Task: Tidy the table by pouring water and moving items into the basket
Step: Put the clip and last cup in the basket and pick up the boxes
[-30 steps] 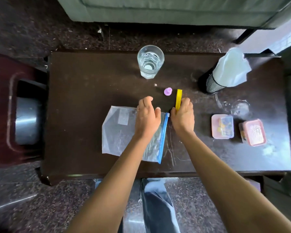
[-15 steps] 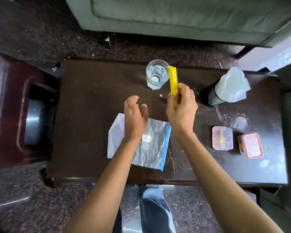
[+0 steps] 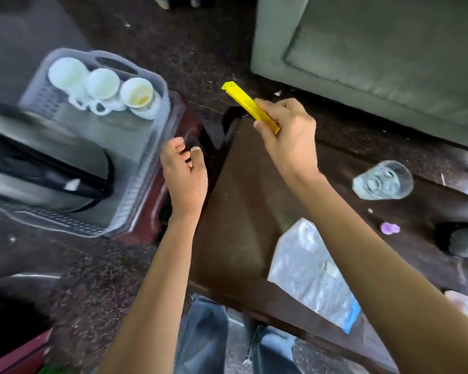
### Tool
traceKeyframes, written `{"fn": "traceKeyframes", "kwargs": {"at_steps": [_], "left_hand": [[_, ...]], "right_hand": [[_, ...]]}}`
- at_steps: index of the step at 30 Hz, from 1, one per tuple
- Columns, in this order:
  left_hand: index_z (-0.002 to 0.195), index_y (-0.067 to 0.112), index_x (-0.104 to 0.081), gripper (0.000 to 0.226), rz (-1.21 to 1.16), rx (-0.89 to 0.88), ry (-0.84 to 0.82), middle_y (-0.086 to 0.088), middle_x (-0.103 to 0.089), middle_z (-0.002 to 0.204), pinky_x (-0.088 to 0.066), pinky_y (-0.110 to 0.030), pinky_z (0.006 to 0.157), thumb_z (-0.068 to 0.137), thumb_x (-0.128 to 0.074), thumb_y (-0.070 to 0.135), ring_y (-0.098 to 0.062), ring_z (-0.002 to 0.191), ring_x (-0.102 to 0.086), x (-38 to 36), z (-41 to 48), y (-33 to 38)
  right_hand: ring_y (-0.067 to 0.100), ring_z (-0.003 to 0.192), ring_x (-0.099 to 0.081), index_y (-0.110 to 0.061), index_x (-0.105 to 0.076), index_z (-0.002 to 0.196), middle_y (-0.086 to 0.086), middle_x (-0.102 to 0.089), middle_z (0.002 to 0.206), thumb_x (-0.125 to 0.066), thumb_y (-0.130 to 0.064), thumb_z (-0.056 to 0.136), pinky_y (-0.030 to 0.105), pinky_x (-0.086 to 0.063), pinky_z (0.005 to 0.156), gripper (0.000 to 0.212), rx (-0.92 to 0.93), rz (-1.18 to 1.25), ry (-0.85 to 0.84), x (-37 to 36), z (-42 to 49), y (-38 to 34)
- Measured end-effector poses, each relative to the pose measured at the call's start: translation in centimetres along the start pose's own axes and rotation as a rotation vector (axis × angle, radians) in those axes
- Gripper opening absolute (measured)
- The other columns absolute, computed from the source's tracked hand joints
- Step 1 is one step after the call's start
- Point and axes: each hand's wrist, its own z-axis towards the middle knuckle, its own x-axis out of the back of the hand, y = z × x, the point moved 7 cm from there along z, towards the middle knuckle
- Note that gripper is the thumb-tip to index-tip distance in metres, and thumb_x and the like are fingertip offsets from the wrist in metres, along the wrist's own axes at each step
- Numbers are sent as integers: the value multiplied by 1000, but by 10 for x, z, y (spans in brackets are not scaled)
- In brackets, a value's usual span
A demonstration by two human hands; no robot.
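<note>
My right hand (image 3: 288, 130) grips a long yellow clip (image 3: 245, 102) above the far left corner of the dark wooden table (image 3: 243, 211). My left hand (image 3: 184, 176) hovers with curled fingers and holds nothing, just right of the clear plastic basket (image 3: 146, 190). The basket sits on a reddish stool to the left and holds three white cups (image 3: 100, 85) and a steel kettle (image 3: 38, 163). A glass of water (image 3: 382, 180) stands on the table at the right. A clear zip bag with a blue seal (image 3: 311, 271) lies near the front edge.
A small purple cap (image 3: 389, 228) lies on the table by a dark mesh holder (image 3: 465, 242) at the right edge. A grey-green sofa (image 3: 376, 55) stands behind the table. My knees in jeans (image 3: 203, 338) are below the table's front edge.
My head has turned left, bringing the basket into view. My right hand lifted the yellow clip off the table and carried it left. My left hand left the zip bag and moved toward the basket.
</note>
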Motion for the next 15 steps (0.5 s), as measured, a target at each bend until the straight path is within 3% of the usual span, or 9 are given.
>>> {"fn": "traceKeyframes", "kwargs": {"at_steps": [3, 7, 11, 15], "left_hand": [[117, -6, -48, 29, -36, 43, 98, -23, -54, 115, -35, 0, 75, 91, -48, 6, -24, 96, -56, 38, 33, -13], [115, -9, -49, 35, -103, 91, 172, -26, -50, 117, -35, -20, 89, 83, -41, 4, -31, 107, -50, 63, 59, -23], [115, -8, -46, 31, -188, 159, 222, -20, -47, 119, -32, -17, 86, 87, -39, 3, -15, 100, -45, 74, 78, -26], [118, -7, -46, 44, -341, 252, 280, -22, -48, 121, -37, -22, 90, 80, -35, 13, -27, 108, -50, 78, 94, -37]], "right_hand": [[27, 88, -62, -13, -70, 115, 10, -63, 97, -68, -9, 79, 28, -47, 82, 35, 128, -20, -76, -43, 33, -49], [29, 91, -63, -13, -73, 101, 9, -69, 95, -68, -9, 72, 31, -44, 83, 29, 336, -41, -194, -99, 74, -115], [31, 99, -56, -17, -73, 102, 7, -69, 100, -65, -12, 74, 37, -42, 86, 29, 551, -166, -410, -171, 106, -173], [30, 108, -50, -25, -70, 109, 4, -67, 104, -62, -17, 78, 43, -43, 90, 33, 698, -318, -592, -242, 126, -213]]}}
